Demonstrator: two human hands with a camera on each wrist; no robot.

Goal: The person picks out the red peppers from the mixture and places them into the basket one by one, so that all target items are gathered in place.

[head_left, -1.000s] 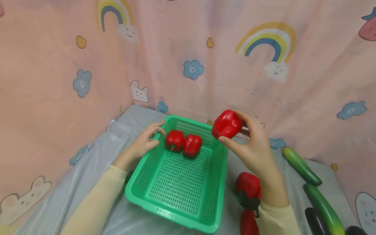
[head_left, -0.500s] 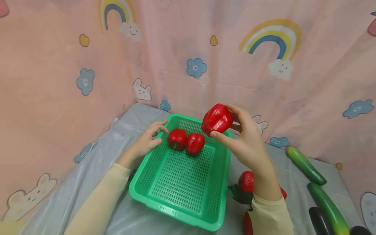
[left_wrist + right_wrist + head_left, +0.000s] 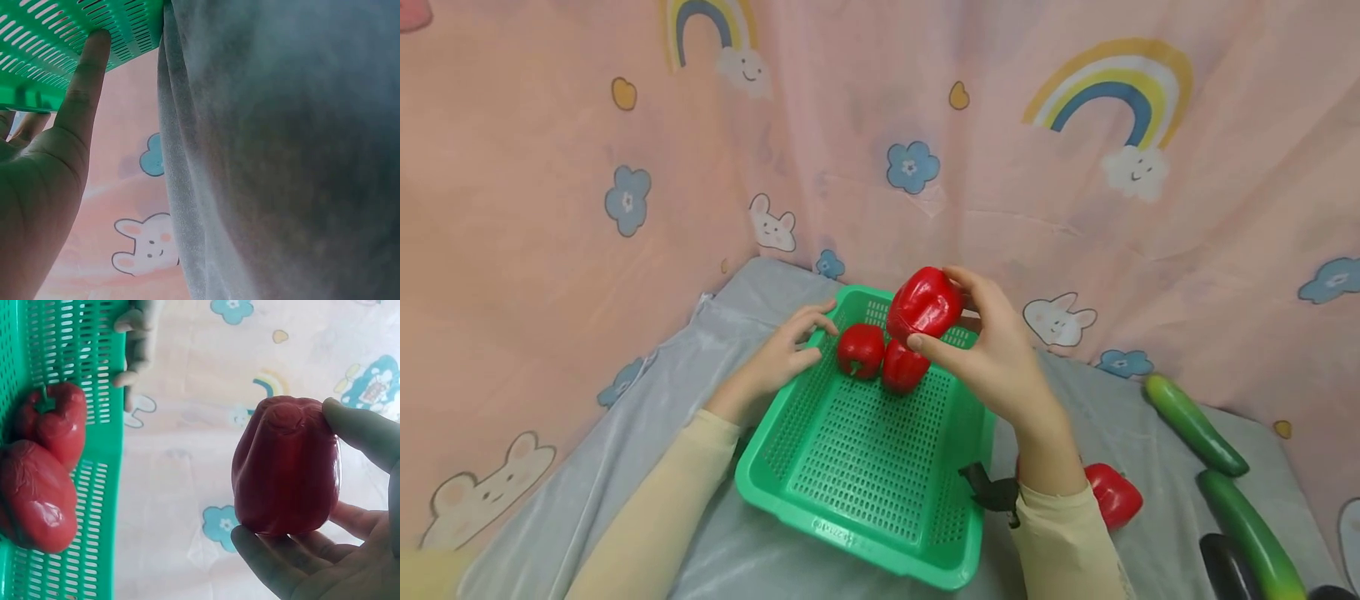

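Green basket [image 3: 857, 540]: two red peppers [image 3: 861, 350], far end.
Held pepper [image 3: 923, 302]: fingers of your right hand [image 3: 996, 358] pinch it above the basket, further left than before.
Left hand [image 3: 778, 360]: your fingers spread loosely, touching the basket.

We record peppers [image 3: 925, 304] red, basket [image 3: 880, 550] green, sleeves [image 3: 658, 500] cream, cloth [image 3: 730, 312] grey, cucumbers [image 3: 1197, 425] green; we see rainbows [image 3: 1105, 77], rabbits [image 3: 1058, 322] and blue flowers [image 3: 913, 167] on pink curtain [image 3: 850, 50].

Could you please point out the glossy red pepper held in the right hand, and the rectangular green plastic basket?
Held glossy red pepper [image 3: 287, 472]: right wrist view, its side.
Rectangular green plastic basket [image 3: 853, 540]: head view, near rim.
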